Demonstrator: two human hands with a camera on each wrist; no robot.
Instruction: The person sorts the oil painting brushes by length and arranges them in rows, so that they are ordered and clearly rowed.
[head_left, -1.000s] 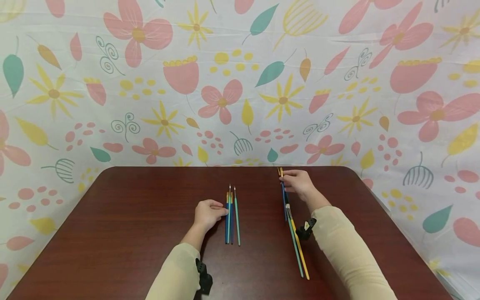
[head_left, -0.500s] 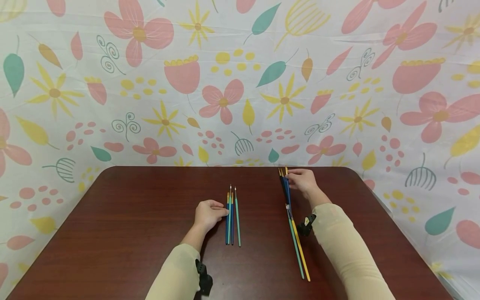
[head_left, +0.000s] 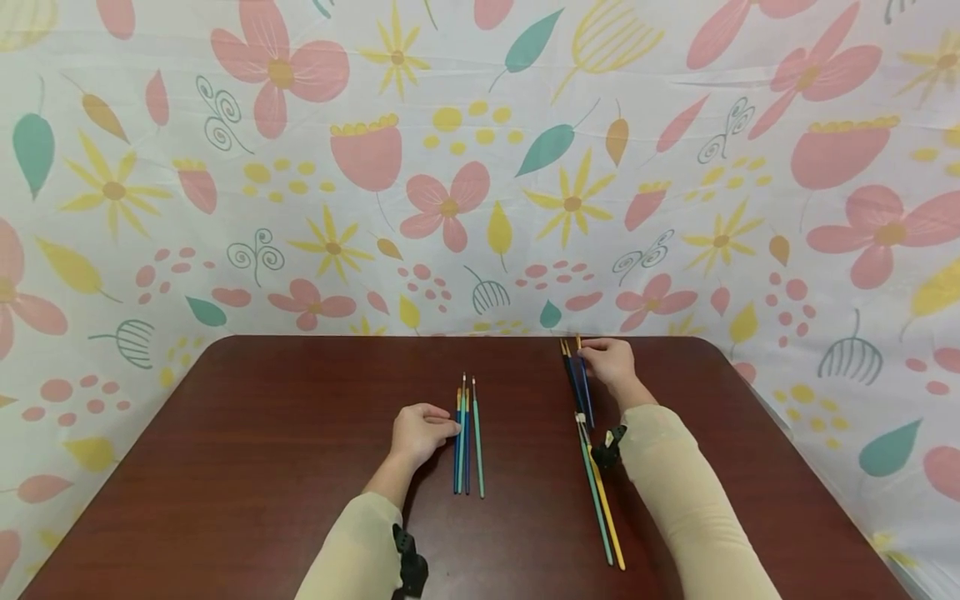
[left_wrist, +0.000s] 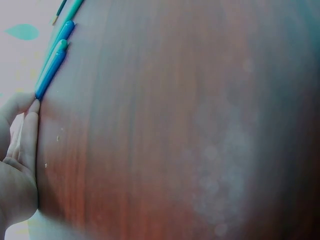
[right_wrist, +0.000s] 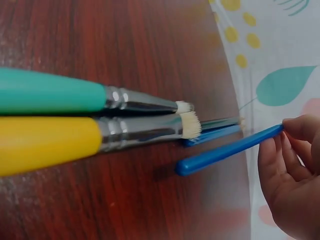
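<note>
My right hand (head_left: 609,362) pinches a blue paintbrush (right_wrist: 225,151) near its upper end, at the table's back edge. In the right wrist view its handle slants apart from two other brushes, a blue one (right_wrist: 212,135) and a dark one. My left hand (head_left: 420,433) is at the left side of a row of paintbrushes, with thumb and finger pinching the leftmost blue brush (left_wrist: 51,75). A teal brush (head_left: 461,467), another blue brush (head_left: 468,454) and a separate teal brush (head_left: 478,442) lie to its right. The left fingertips hide part of the pinched brush.
Nearer on the right, a teal-handled brush (right_wrist: 55,92) and a yellow-handled brush (right_wrist: 50,142) with pale bristles lie side by side. The brown table (head_left: 262,467) meets a floral cloth (head_left: 450,125) behind its back edge.
My right hand has shifted slightly right with the blue paintbrush, drawing it away from the dark brushes beside it. The left hand stays beside its row.
</note>
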